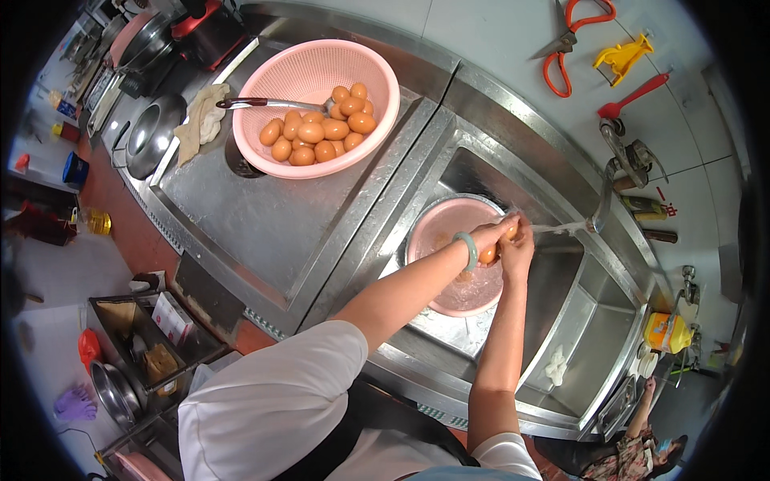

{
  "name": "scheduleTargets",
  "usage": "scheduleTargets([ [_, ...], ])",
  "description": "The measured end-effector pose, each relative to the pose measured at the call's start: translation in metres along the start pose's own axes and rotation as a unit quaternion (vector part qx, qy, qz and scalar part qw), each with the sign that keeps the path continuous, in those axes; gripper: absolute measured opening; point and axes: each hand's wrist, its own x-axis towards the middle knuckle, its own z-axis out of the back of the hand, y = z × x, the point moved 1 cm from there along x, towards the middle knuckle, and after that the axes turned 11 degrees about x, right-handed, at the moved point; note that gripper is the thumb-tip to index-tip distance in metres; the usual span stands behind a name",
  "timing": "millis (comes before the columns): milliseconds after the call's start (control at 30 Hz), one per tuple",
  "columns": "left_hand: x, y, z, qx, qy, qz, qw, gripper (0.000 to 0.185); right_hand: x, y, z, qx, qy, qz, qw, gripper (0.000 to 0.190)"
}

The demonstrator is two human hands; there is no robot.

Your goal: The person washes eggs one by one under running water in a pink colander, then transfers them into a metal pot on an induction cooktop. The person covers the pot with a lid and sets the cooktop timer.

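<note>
My left hand (497,233), with a pale green bangle at the wrist, meets my right hand (518,248) above a pink plastic basin (419,264). Between the fingers of both hands is a brown egg (512,231). A second brown egg (488,255) shows just below, between my left palm and right hand; which hand bears it is unclear. A jet of water (556,228) from the metal faucet (601,201) strikes my fingers and splashes. The basin holds rippling water and stands in a stainless steel sink (547,294). Blurred brownish shapes show under its water.
On the steel counter (258,228) left of the sink, a pink plastic colander (289,72) holds many brown eggs and a dark-handled metal spoon (271,103). Beside it lie a beige cloth (201,117) and a wok-like metal lid (157,135). Another person (631,451) is at far right.
</note>
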Motion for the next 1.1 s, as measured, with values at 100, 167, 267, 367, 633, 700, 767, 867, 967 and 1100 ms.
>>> scheduleTargets([
  [100,-0.033,-0.018,0.002,0.011,0.029,-0.058,0.998,0.045,-0.015,0.017,-0.021,-0.061,0.032,0.038,0.997,0.069],
  [167,-0.057,-0.034,0.010,0.056,0.029,-0.143,0.988,0.043,-0.022,0.027,-0.037,-0.006,0.074,0.063,0.995,0.074],
  [267,-0.096,-0.072,0.037,0.276,-0.127,-0.252,0.919,0.040,-0.038,0.031,-0.051,0.090,0.107,0.115,0.984,0.073],
  [367,-0.165,-0.117,0.091,0.585,-0.346,-0.529,0.509,0.041,-0.053,0.016,-0.041,0.106,0.021,0.049,0.993,0.065],
  [633,-0.271,-0.181,0.194,0.783,-0.386,-0.169,0.457,0.053,-0.093,-0.100,0.040,-0.091,-0.061,-0.138,0.984,0.038],
  [700,-0.264,-0.182,0.200,0.851,-0.293,-0.127,0.416,0.054,-0.086,-0.136,0.057,-0.242,-0.015,-0.107,0.964,0.033],
  [767,-0.261,-0.179,0.202,0.875,-0.283,-0.135,0.370,0.052,-0.080,-0.166,0.060,-0.270,-0.028,-0.143,0.952,0.032],
  [867,-0.257,-0.175,0.200,0.890,-0.279,-0.110,0.342,0.053,-0.063,-0.191,0.048,-0.320,0.025,-0.140,0.937,0.033],
  [967,-0.254,-0.169,0.200,0.892,-0.294,-0.102,0.328,0.054,-0.046,-0.207,0.020,-0.378,0.083,-0.163,0.908,0.037],
  [1100,-0.251,-0.165,0.204,0.883,-0.311,-0.104,0.337,0.053,-0.024,-0.226,-0.006,-0.432,0.157,-0.179,0.870,0.042],
])
